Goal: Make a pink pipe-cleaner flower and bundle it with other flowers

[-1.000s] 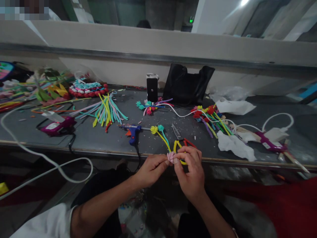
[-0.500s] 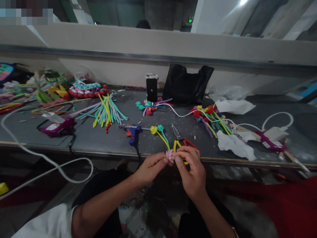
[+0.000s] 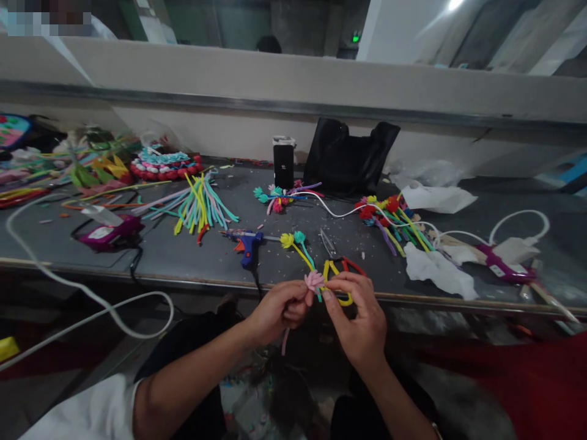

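**Nearly there: pink flower head curled, stem left loose**

Both hands meet at the near edge of the bench (image 3: 183, 260). The left hand (image 3: 279, 313) is curled shut around the pink pipe-cleaner flower (image 3: 314, 280) just under its head, and the loose stem hangs out below the palm. The right hand (image 3: 362, 321) pinches at the head from the other side with thumb and forefinger, its other fingers half bent.

By the look of it, the head is already wound into petals, so what remains is small: fingertip shaping and the untrimmed stem. Two finished flowers (image 3: 293, 239), yellow and teal, lie just beyond the left hand, with a blue glue gun (image 3: 248, 244) to their left and scissors (image 3: 328, 243) beyond the right hand. Further out from the left hand lies a bundle of uncurled stems (image 3: 202, 208).

No writing can be read. A purple tool (image 3: 107, 233) far left of the left hand bears a white label, and a black-and-white box (image 3: 283, 160) stands well beyond, both too small to make out.
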The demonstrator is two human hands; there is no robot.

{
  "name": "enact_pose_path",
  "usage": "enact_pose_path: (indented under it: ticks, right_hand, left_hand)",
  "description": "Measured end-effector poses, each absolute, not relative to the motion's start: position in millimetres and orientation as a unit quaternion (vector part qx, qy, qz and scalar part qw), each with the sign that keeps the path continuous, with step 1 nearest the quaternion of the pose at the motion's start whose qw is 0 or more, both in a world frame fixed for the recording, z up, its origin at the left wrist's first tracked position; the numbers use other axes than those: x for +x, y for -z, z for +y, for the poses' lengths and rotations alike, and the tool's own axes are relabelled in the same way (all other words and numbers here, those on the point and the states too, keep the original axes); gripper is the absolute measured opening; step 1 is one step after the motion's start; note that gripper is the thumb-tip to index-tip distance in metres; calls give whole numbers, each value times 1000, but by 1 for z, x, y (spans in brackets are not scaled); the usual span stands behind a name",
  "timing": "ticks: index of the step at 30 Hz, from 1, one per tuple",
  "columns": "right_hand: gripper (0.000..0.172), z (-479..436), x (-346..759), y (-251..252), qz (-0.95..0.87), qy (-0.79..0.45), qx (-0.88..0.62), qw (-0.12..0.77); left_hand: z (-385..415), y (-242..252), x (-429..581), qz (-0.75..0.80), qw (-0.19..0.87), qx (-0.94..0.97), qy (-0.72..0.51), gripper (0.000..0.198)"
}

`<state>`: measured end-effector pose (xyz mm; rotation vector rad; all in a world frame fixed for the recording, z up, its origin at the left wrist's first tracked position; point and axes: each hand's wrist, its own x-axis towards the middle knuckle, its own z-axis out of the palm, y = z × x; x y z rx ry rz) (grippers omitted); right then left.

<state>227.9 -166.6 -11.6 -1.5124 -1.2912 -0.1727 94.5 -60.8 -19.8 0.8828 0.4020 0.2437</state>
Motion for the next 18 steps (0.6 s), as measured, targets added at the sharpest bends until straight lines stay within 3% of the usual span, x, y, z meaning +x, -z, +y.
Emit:
enact_pose_path:
  ticks: [12, 18]
  right_hand:
    - [6, -163, 227, 15, -518, 29, -654, 551]
    - [3, -162, 228, 18, -522, 65, -655, 542]
  left_hand:
    - [-64, 18, 97, 215, 865, 436, -124, 20]
    - [-67, 13, 99, 233, 846, 460, -136, 27]
